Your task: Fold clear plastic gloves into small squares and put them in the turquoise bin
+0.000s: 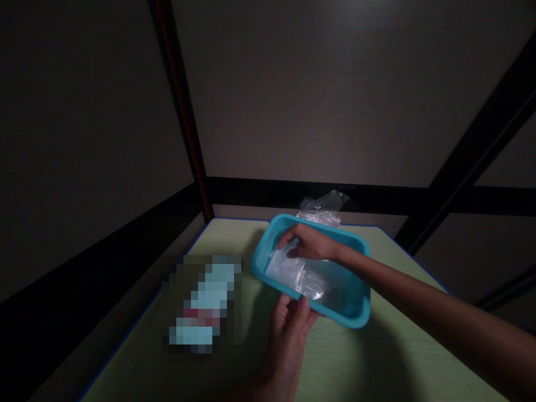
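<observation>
My left hand (293, 321) grips the near rim of a turquoise plastic basin (360, 285), its thumb over the edge and its fingers underneath. The basin is held tilted above the table, its inside facing me. My right hand (314, 243) reaches into the basin from the right, with its fingers curved and a gap between thumb and fingers. Just below those fingertips, against the basin's bottom, lies a whitish packet in clear, shiny plastic (287, 271). Whether the fingertips touch the packet is hard to tell.
A pale green table (335, 368) with a blue edge stands in a corner against dark-trimmed walls. Crumpled clear plastic (321, 209) shows behind the basin. To the left on the table is a blurred-out light blue and red item (209, 296).
</observation>
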